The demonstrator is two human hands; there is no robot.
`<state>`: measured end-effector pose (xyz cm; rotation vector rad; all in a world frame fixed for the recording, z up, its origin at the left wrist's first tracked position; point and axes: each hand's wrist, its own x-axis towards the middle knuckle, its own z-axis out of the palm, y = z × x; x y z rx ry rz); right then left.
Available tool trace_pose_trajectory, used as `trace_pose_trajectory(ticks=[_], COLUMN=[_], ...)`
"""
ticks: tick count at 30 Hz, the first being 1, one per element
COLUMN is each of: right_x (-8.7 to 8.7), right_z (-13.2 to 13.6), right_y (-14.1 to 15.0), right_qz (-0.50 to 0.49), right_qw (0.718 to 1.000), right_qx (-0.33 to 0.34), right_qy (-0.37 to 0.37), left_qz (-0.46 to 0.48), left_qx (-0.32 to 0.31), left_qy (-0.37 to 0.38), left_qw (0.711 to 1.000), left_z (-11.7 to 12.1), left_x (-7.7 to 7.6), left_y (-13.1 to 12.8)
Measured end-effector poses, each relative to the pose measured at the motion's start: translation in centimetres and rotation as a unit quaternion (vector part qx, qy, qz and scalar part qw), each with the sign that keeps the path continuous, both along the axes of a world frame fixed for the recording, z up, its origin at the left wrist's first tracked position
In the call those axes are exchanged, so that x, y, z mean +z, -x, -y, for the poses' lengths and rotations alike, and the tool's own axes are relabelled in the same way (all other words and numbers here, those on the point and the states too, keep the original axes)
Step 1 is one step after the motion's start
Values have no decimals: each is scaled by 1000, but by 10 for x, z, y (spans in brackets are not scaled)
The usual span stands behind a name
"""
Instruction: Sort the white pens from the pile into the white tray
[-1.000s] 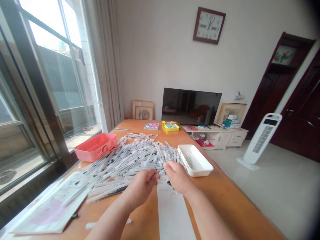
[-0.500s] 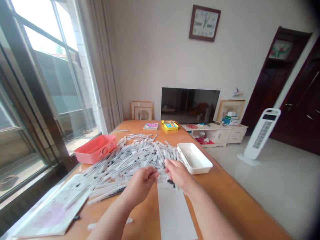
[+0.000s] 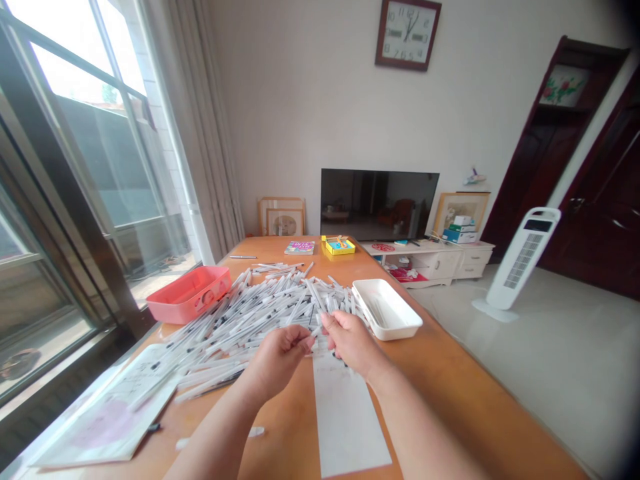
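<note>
Far left, you've got the sliding glass door (image 3: 100, 167) with a curtain (image 3: 193, 133) beside it. Below that, a printed booklet (image 3: 107, 417) lies open on the wooden table (image 3: 450, 393), with the lower edge of the pile just touching it. Pens slid onto those sheets could be hard to spot against the pale paper. The coral plastic tray (image 3: 189, 293) sits at the pile's far left, right by the window side of the table.

Loose white pens (image 3: 260, 313) cover the middle of the table in a crossed, uneven heap, so tugging one from underneath could shift its neighbours or roll some toward the edge. Your left hand (image 3: 277, 360) is at the pile's near edge, fingers curled and bunched toward the thumb. You can't tell from this view whether it holds a pen. Your right hand (image 3: 353, 343) is just beside it, also curled, fingertips down at the pile's edge, and any grip is hidden too. With both hands this close, a pen could slip or get knocked loose between them.

A long white paper strip (image 3: 345, 413) runs toward you below the hands. To the right, the white plastic tray (image 3: 385, 309) sits just beyond the pile, where a careless reach could clip its rim.
</note>
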<state>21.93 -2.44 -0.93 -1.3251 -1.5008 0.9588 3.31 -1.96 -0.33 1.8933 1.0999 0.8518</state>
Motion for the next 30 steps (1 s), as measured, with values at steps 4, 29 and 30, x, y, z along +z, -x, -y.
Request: trace_pose_trajectory(ticks=[4, 29, 30], right_x=[-7, -39, -39], right_z=[-9, -8, -8], right_y=[-11, 46, 47], right_qz=[38, 371, 376], right_qw=[998, 922, 920], right_qx=[-50, -54, -54], right_qy=[-18, -100, -101], left_qz=[112, 455, 457], left_qx=[93, 260, 260], left_qy=[66, 193, 194], left_qw=[987, 829, 828], left_z=[-7, -28, -28], left_x=[0, -5, -5], left_y=[5, 30, 30])
